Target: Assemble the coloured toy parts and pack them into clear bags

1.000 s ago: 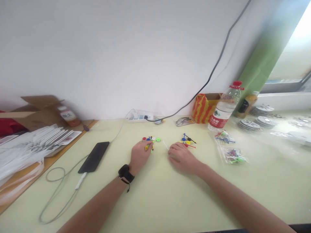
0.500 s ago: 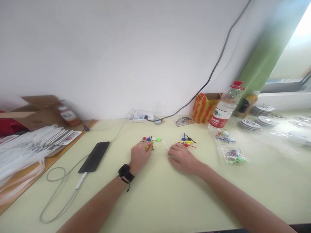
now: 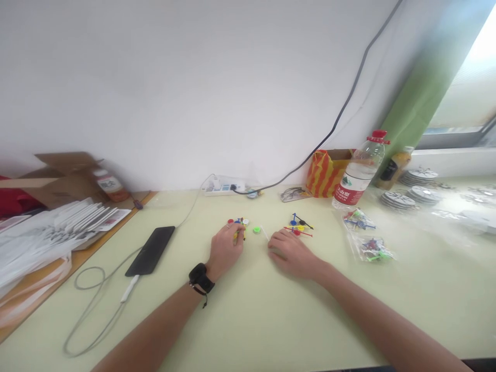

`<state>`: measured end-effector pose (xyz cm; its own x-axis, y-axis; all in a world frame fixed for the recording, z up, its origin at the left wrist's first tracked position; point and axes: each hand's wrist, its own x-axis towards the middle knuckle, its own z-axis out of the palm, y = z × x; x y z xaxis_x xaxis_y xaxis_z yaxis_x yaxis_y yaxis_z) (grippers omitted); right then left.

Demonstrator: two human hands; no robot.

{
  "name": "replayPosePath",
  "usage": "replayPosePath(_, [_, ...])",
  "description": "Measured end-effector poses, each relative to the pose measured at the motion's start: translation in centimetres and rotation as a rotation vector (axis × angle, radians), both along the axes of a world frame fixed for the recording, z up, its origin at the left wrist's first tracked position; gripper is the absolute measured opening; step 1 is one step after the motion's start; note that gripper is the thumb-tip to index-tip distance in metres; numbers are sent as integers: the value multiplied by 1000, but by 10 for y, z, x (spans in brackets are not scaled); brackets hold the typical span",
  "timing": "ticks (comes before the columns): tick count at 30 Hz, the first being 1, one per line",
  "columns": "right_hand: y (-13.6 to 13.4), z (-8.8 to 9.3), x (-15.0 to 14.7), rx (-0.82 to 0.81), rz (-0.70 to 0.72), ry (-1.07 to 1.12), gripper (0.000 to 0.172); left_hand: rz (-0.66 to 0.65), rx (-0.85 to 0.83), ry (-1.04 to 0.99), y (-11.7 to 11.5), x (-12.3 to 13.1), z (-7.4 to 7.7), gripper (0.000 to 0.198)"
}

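My left hand (image 3: 228, 244), with a black watch (image 3: 200, 278) on its wrist, has its fingers closed at a small heap of coloured plastic pieces (image 3: 245, 222). What the fingertips grip, if anything, is hidden. A green disc (image 3: 256, 230) lies apart, just right of the heap. My right hand (image 3: 290, 247) rests on the table with curled fingers, shut on a thin white plastic stick (image 3: 264, 232) that pokes out to the upper left. Beyond it lie several plastic arrows with round discs (image 3: 297, 226), in blue, black, yellow and red.
Clear bags of coloured pieces (image 3: 375, 249) and a large water bottle (image 3: 354, 175) stand to the right, with stacks of white discs (image 3: 398, 199) farther off. On the left are a phone (image 3: 150, 250) on a cable and packed bags (image 3: 58, 232). A power strip (image 3: 225, 188) sits by the wall.
The green disc has shifted a little to the right and nearer, away from the heap. My left fingers have drawn slightly tighter over the pieces. My right hand has barely moved.
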<state>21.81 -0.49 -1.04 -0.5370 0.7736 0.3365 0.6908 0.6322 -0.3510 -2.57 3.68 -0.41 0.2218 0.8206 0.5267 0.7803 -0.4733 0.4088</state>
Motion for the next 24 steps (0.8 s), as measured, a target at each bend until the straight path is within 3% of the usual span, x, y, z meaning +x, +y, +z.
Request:
replayPosePath(5, [0,-1,0,14,-14,36,10,-116,-69,-64,-7,-1,9,20])
replayPosePath(10, [-2,0,-1,24,-24,65,31,-278,-141,-85,-10,-1,9,26])
replayPosePath(14, [-4,1,-1,21,-7,70,42,-203,-63,-149,-10,1,6,22])
replayPosePath(18, [-4,2,-1,1,2,59,39,-88,16,-150,-6,3,4,17])
replayPosePath(24, [-4,2,-1,-14,12,41,32,-84,11,-126,-6,3,2,18])
